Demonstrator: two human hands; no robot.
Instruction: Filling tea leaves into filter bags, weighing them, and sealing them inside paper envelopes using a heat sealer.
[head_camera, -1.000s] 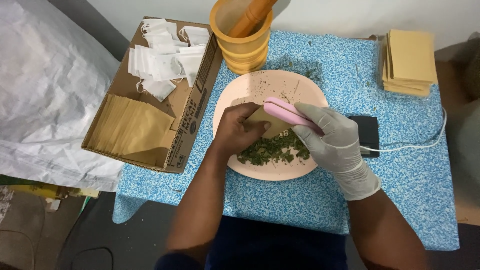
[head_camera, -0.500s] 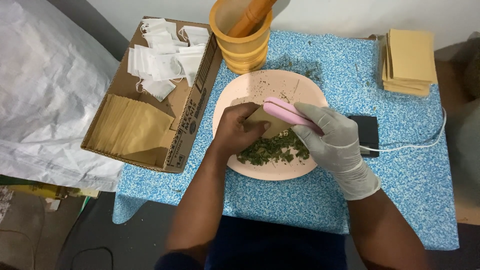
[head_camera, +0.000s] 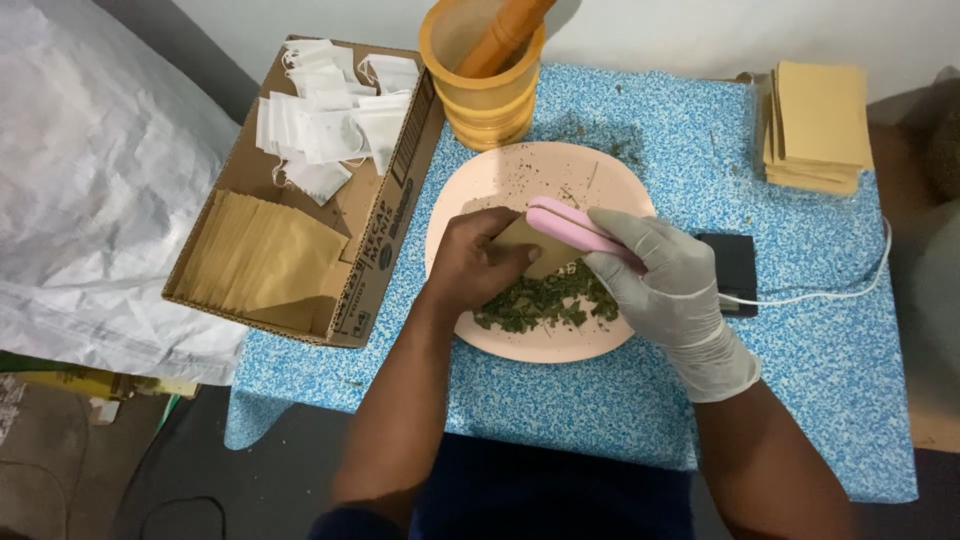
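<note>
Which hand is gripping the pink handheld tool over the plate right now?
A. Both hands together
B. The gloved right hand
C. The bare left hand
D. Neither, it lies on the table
B: the gloved right hand grips the pink tool above the pink plate, while the bare left hand holds a small brown pouch against it.

We work at a small table with a blue-and-white speckled top. On it lie a pink plate in the middle, a stack of yellow tubs just behind it, a pile of brown envelopes at the far right corner, and a black device with a white cable. An open cardboard box overhangs the left edge.
</note>
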